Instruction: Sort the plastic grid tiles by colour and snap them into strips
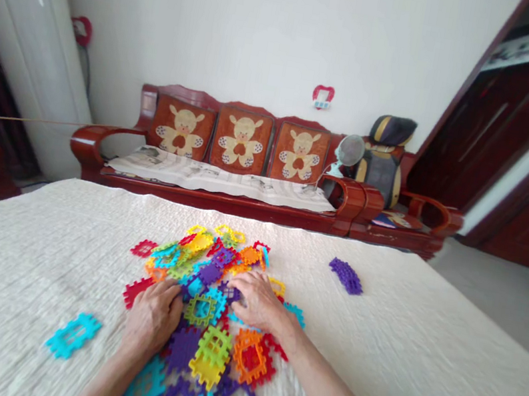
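Found the pile (pixel 209 275) of toothed tiles spread on the pale cloth (pixel 403 336), with both hands in among it. Had the left hand (pixel 154 315) between a red tile (pixel 137 292) and a green frame (pixel 190 308), with fingers curled downward and tips out of sight; could not tell the spread of them, nor any hold. Had the right hand (pixel 255 298) over the pile's right side, with fingers bent and loosely apart, beside a dark purple tile (pixel 230 292); could not tell touch from grip there.

Judged snagging the likeliest trouble, because of toothed edges overlapping everywhere and apt to drag neighbours along. Suspected a possible slide, too, at the green tile (pixel 212 357) resting on a yellow tile (pixel 206 373), and at the orange tile (pixel 247 376) near the right forearm (pixel 317 369), through a careless brush of the wrist. Saw some risk of rucking the cloth by pressing or dragging. Noted a blue tile (pixel 74 335) alone near the left forearm (pixel 106 371), easy to sweep aside; feared less for the purple stack (pixel 345 276), well apart at right.
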Motion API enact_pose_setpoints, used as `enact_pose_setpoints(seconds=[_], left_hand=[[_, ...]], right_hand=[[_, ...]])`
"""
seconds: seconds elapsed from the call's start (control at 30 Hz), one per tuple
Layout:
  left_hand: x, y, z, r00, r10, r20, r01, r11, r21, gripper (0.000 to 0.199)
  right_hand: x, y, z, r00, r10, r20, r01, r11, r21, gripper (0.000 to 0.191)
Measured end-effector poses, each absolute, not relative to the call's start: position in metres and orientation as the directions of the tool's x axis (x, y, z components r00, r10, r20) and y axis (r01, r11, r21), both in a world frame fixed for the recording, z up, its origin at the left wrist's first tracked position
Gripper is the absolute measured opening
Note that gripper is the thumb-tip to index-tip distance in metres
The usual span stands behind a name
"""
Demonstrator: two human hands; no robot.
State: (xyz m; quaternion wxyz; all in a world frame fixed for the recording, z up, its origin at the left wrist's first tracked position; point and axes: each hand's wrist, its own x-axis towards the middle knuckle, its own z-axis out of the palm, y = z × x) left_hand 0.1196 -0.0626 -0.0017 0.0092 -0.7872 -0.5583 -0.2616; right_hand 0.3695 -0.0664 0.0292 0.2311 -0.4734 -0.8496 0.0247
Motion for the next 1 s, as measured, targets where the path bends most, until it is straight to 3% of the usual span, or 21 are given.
enact_pose_setpoints(seconds=[0.13,0.23,0.33,0.43,0.5,0.6,0.83,0.9,1.0], left_hand=[[0.114,-0.055,-0.015,0.248,0.843,0.477,0.881,-0.401,0.251,0.029],[0.111,-0.05,-0.023,0.266,0.831,0.488,0.88,-0.416,0.229,0.032],[0.11,-0.047,-0.026,0.263,0.833,0.487,0.89,-0.405,0.211,0.035],[0.108,-0.044,-0.029,0.27,0.829,0.491,0.893,-0.406,0.195,0.037],[0.106,-0.042,-0.031,0.286,0.82,0.495,0.885,-0.424,0.192,0.039],[0.104,-0.04,-0.033,0.287,0.813,0.507,0.876,-0.437,0.204,0.039],[0.106,-0.045,-0.026,0.291,0.826,0.483,0.883,-0.426,0.197,0.04],[0.107,-0.046,-0.024,0.284,0.83,0.48,0.89,-0.414,0.19,0.04],[0.108,-0.047,-0.023,0.282,0.83,0.482,0.894,-0.41,0.183,0.04]], right_hand=[[0.39,-0.075,0.038,-0.307,0.829,0.467,0.769,0.505,-0.392,0.043],[0.422,-0.09,0.047,-0.15,0.857,0.493,0.791,0.404,-0.461,0.035],[0.458,-0.105,0.05,-0.004,0.884,0.467,0.821,0.269,-0.503,0.015],[0.489,-0.113,0.044,0.189,0.906,0.379,0.837,0.053,-0.544,0.025],[0.503,-0.113,0.037,0.297,0.898,0.323,0.84,-0.085,-0.536,0.038],[0.512,-0.111,0.027,0.349,0.889,0.295,0.854,-0.173,-0.492,0.047],[0.522,-0.111,0.026,0.474,0.812,0.341,0.849,-0.319,-0.421,0.038],[0.523,-0.112,0.027,0.526,0.794,0.306,0.824,-0.385,-0.417,0.034],[0.515,-0.114,0.028,0.55,0.811,0.198,0.799,-0.442,-0.407,0.047]])
